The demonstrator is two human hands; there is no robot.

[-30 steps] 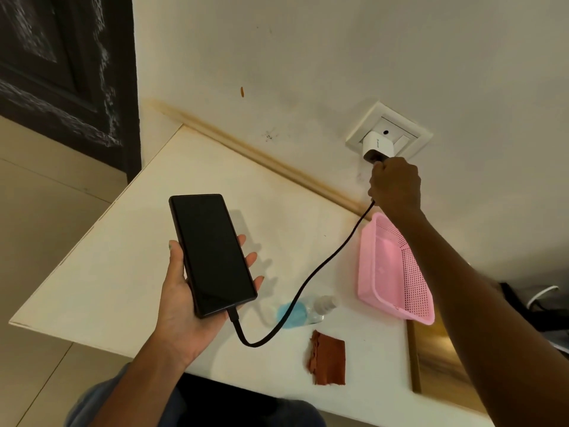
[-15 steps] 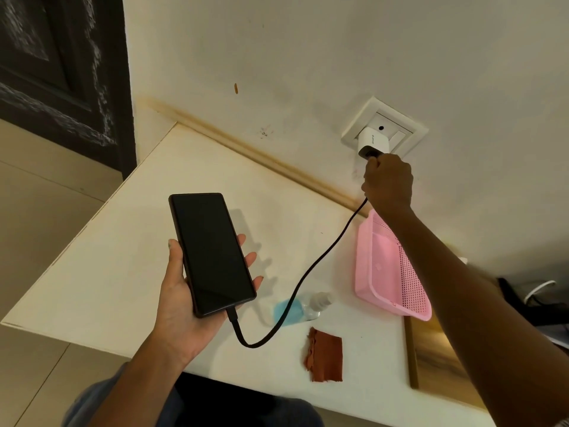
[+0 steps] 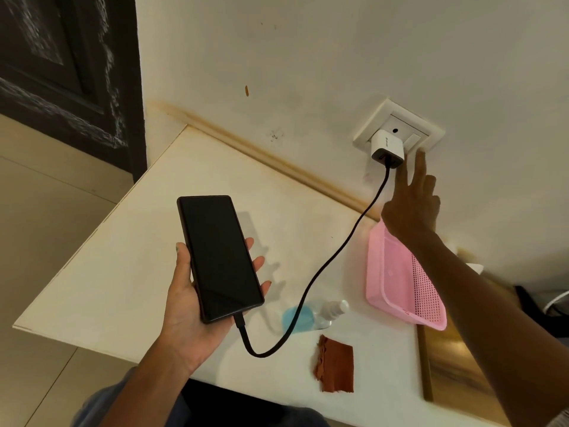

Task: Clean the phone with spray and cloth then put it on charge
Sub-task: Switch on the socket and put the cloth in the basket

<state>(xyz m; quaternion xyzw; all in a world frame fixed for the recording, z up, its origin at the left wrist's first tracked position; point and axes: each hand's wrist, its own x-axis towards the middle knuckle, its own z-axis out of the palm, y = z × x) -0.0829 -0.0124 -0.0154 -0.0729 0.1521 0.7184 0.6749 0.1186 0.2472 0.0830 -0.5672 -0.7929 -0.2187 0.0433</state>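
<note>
Reaching perhaps for socket [image 3: 400, 131] switch.

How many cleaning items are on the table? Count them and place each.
2. The spray bottle lies on its side behind the black cable; the rust cloth lies near the table's front edge. None seems hidden.

1. The slim black rectangular phone [image 3: 220, 257] has a dark screen facing up and is tilted, held above the table.
2. A black charging cable [image 3: 320, 272] is plugged into the phone's lower end, loops down and rises to the white cube-shaped wall charger [image 3: 387, 148], seated in the wall socket.
3. The clear plastic spray bottle with blue liquid and a white cap [image 3: 314, 314] lies on its side on the table, apparently under the cable.
4. The small rust-red cloth [image 3: 335, 363], roughly folded, lies flat just in front of the bottle.
</note>
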